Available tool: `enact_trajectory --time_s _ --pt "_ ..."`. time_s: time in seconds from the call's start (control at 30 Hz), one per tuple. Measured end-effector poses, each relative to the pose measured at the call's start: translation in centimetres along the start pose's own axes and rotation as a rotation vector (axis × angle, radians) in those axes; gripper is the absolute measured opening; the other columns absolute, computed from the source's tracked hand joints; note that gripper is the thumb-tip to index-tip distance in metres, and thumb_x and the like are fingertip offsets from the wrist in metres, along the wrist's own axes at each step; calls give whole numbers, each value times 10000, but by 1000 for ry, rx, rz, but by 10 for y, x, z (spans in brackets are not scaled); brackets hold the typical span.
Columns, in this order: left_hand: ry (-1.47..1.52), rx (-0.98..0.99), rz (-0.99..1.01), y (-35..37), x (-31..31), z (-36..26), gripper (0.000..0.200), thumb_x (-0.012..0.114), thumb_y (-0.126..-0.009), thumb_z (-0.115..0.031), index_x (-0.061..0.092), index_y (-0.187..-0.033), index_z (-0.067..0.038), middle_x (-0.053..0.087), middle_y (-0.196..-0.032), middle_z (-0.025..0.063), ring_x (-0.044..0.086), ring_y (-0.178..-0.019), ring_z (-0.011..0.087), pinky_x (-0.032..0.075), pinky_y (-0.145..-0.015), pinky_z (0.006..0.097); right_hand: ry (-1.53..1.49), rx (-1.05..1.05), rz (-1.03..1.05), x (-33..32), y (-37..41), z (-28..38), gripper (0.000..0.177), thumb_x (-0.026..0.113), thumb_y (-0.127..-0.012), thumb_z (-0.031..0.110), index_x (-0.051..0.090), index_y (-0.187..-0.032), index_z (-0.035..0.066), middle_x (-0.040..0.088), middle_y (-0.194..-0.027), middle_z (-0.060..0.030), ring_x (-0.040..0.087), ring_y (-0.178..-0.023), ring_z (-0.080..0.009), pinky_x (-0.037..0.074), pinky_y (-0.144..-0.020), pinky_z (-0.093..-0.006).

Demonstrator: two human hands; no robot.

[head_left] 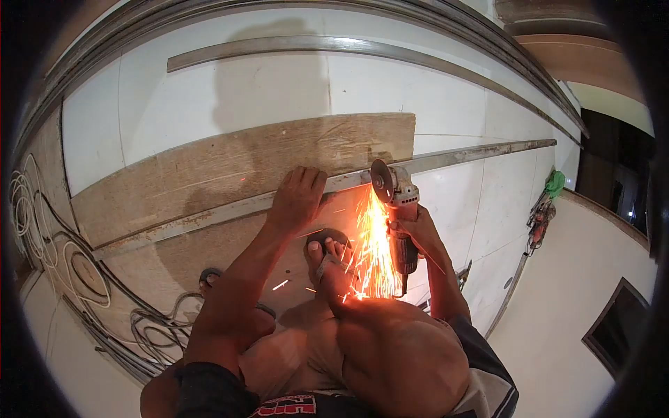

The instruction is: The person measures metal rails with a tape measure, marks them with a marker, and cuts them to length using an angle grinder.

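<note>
My left hand (pixel 298 198) presses down on a long grey metal bar (pixel 230 210), its fingers wrapped over the far edge. In my right hand (pixel 415 226) is an angle grinder (pixel 402 209), held by its body. The grinder's disc (pixel 382 180) touches the bar just right of my left hand, and bright orange sparks (pixel 374 244) stream down toward my legs. A sandaled foot (pixel 329 252) rests just below the bar, left of the sparks.
A wooden board (pixel 279 150) lies beyond and under the bar. Another metal bar (pixel 334 44) crosses the tiled floor farther off. Coiled cables (pixel 83 275) and hoses lie at the left. A green object (pixel 555 183) with a tool (pixel 539 221) is at the right.
</note>
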State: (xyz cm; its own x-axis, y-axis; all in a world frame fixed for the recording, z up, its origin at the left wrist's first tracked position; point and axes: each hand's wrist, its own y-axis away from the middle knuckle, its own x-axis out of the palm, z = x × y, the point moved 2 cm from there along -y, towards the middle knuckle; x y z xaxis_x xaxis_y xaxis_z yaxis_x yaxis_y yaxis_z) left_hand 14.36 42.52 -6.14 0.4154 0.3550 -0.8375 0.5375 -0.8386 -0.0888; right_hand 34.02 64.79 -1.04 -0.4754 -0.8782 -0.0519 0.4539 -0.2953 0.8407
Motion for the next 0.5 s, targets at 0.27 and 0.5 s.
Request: enact_trajectory --time_s 0.27,0.5 --pt "39 6 26 3 5 3 466 750 -840 -334 591 -1153 -29 597 -1085 141 562 -1019 344 491 -907 462 25 -8 -28 -2 -1 -5 391 768 -750 36 629 -1114 -4 681 -884 -71 675 -760 -172 566 -719 -339" --pt "-1 36 0 1 7 6 465 767 -800 -301 601 -1140 -31 597 -1087 133 573 -1010 335 500 -904 444 -5 -18 30 -3 0 -3 396 778 -744 35 627 -1109 -1 681 -902 -62 669 -779 -161 563 -709 -323"
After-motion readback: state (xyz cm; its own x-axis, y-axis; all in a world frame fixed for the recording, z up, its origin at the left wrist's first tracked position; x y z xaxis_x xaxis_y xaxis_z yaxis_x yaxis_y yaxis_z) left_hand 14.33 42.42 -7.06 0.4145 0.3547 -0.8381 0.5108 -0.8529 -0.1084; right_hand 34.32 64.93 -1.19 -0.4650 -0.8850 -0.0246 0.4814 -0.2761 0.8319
